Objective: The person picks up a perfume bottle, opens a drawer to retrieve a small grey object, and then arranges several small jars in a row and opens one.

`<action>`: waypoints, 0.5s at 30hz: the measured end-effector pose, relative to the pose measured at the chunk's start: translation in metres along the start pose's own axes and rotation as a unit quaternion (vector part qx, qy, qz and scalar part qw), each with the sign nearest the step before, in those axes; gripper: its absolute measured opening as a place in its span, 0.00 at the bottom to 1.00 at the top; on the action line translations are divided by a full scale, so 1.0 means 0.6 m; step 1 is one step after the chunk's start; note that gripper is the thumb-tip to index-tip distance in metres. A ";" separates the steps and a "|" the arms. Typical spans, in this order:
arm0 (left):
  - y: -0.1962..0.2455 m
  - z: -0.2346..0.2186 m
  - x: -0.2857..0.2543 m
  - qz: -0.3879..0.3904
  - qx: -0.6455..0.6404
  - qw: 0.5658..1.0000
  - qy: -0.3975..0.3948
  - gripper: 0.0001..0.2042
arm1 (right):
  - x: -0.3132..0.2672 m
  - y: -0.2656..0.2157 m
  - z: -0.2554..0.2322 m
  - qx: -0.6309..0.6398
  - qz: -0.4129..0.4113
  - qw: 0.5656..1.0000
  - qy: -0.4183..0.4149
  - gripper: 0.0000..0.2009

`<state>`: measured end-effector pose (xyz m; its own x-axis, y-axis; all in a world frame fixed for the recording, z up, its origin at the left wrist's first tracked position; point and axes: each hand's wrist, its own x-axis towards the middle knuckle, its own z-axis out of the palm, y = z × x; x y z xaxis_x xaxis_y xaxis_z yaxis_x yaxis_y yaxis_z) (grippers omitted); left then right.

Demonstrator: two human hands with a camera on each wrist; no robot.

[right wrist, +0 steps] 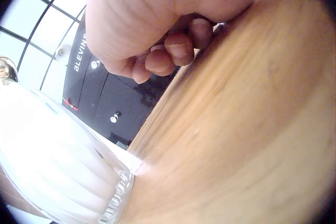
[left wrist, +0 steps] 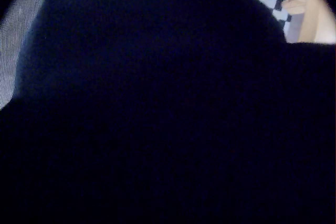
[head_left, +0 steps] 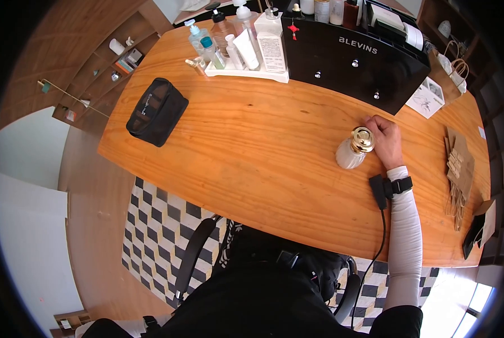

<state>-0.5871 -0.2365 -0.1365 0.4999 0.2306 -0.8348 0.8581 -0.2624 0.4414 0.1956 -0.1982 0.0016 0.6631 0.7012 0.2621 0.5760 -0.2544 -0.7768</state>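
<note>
My right hand (head_left: pixel 387 138) rests on the wooden table with its fingers loosely curled and nothing in them. In the right wrist view the fingertips (right wrist: pixel 178 48) bend in toward the palm, close over the wood. Just left of this hand stands a ribbed clear glass bottle (head_left: pixel 349 158) with white contents and a shiny gold cap (head_left: pixel 363 139). Its fluted side fills the lower left of the right wrist view. My left hand is hidden; only that arm's sleeve and wrist strap show at the bottom of the head view. Dark cloth covers most of the left wrist view.
A black drawer box (head_left: pixel 342 62) marked BLEVINS stands at the back. Left of it, a white tray (head_left: pixel 246 74) bears several pump bottles and tubes. A black zip pouch (head_left: pixel 157 112) lies at the left, and folded brown paper bags (head_left: pixel 459 169) lie at the right.
</note>
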 end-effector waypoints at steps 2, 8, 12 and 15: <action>0.006 -0.009 -0.006 0.002 0.000 1.000 -0.003 0.16 | -0.001 0.000 0.001 0.004 0.001 1.000 0.002 0.16; 0.024 -0.029 -0.025 0.006 -0.006 1.000 -0.006 0.16 | 0.001 -0.002 0.002 0.021 -0.003 1.000 -0.002 0.17; 0.038 -0.035 -0.029 0.014 -0.014 1.000 -0.008 0.15 | 0.001 0.001 0.001 0.010 0.004 1.000 -0.004 0.17; 0.046 -0.051 -0.038 0.016 -0.014 1.000 -0.009 0.15 | 0.003 0.009 0.003 0.029 0.006 1.000 0.001 0.17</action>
<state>-0.5711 -0.2201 -0.0953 0.5247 0.2050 -0.8262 0.8451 -0.2420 0.4767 0.1987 -0.1971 -0.0030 0.6703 0.6975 0.2535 0.5394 -0.2232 -0.8119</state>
